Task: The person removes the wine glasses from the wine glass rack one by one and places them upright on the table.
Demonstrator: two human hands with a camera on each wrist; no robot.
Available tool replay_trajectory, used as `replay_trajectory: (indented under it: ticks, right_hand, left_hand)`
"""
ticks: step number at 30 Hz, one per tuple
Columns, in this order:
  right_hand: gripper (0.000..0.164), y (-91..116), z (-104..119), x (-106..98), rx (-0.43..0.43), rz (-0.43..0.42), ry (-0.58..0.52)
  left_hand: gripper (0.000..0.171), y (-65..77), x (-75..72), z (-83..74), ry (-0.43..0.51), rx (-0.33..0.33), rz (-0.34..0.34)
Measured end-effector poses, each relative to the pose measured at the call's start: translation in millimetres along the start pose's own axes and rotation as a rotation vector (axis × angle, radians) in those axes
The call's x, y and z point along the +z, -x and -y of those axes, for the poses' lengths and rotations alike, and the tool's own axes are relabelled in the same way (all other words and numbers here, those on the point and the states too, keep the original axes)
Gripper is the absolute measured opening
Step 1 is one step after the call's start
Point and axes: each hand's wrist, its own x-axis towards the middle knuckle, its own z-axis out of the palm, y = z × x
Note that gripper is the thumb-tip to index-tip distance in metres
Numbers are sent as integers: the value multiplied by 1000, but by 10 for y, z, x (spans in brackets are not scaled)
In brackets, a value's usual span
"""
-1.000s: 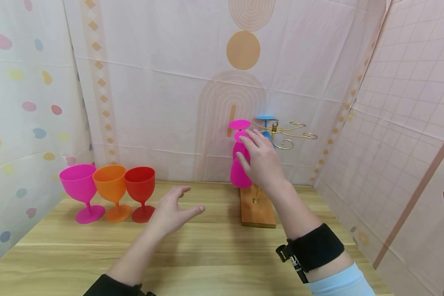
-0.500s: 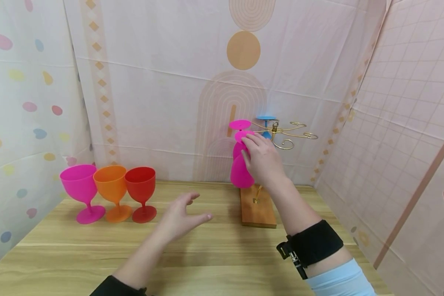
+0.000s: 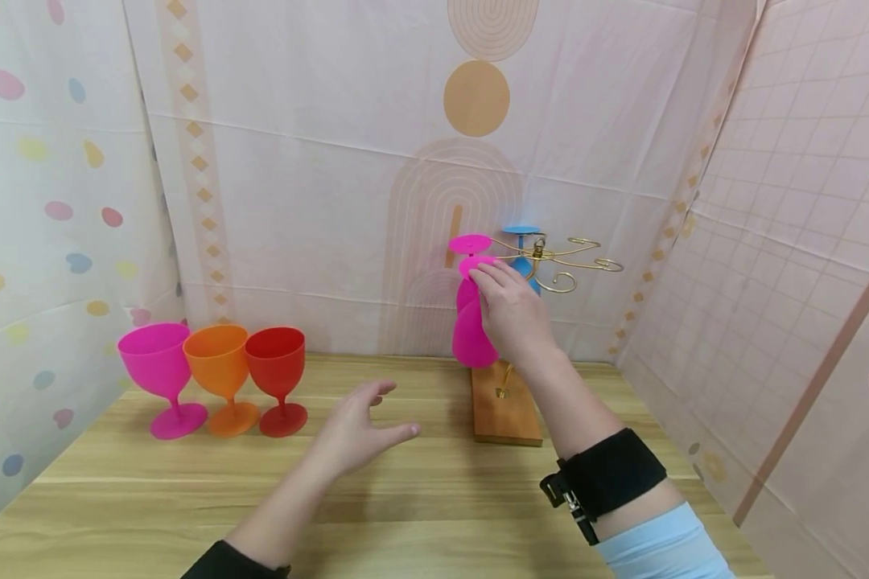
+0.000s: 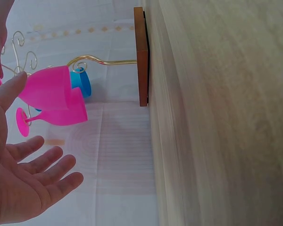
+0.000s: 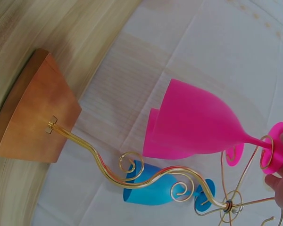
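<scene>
My right hand (image 3: 517, 310) pinches the round foot of a pink goblet (image 5: 198, 120) that hangs upside down from a gold wire stand (image 3: 538, 253). In the right wrist view, the goblet's stem passes through a curled hook beside the fingertips. Behind it hangs a second pink goblet (image 3: 469, 243), partly covered by the first. A blue goblet (image 5: 151, 183) also hangs bowl-down on the stand, mostly behind my right hand in the head view. My left hand (image 3: 358, 434) is held in front of the stand, palm inward, thumb and fingers spread, holding nothing.
An upright pink goblet (image 3: 155, 362), an orange goblet (image 3: 217, 354) and a red goblet (image 3: 275, 354) stand in a row at the left. The stand's wooden base (image 3: 505, 418) sits on the wood-grain table (image 3: 405, 515). Patterned cloth (image 3: 297, 201) hangs behind.
My right fingers have come together on the near pink goblet's foot, and that goblet has shifted slightly right. My left hand has drifted a little to the right, still spread.
</scene>
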Motion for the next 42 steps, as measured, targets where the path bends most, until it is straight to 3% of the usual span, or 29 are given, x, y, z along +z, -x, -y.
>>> replay_trajectory:
  ticks: [17, 42]
  right_hand:
    - [32, 0, 8, -6, 12, -17, 39]
    - [30, -56, -15, -36, -41, -87, 84]
  left_hand:
    - [82, 6, 13, -41, 1, -24, 11]
    - [82, 16, 4, -4, -4, -31, 19]
